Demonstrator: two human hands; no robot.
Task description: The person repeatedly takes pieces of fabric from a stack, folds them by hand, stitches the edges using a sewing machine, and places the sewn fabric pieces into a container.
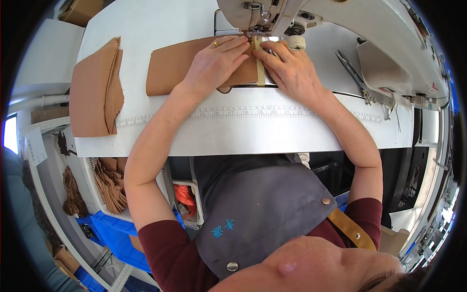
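Observation:
A folded brown leather-like piece lies on the white table under the needle area of a sewing machine. Flat across its top rests my left hand, fingers stretched out and tips close to the presser foot. A narrow cream strip runs along the piece's right edge. My right hand has bent fingers closed on this strip, just right of the foot. The machine head partly covers the far end of the strip and the needle.
A stack of brown pieces lies at the table's left. Snips and loose threads are right of my right hand. A printed ruler scale crosses the tabletop. Below left are a white basket with brown pieces and a blue bin.

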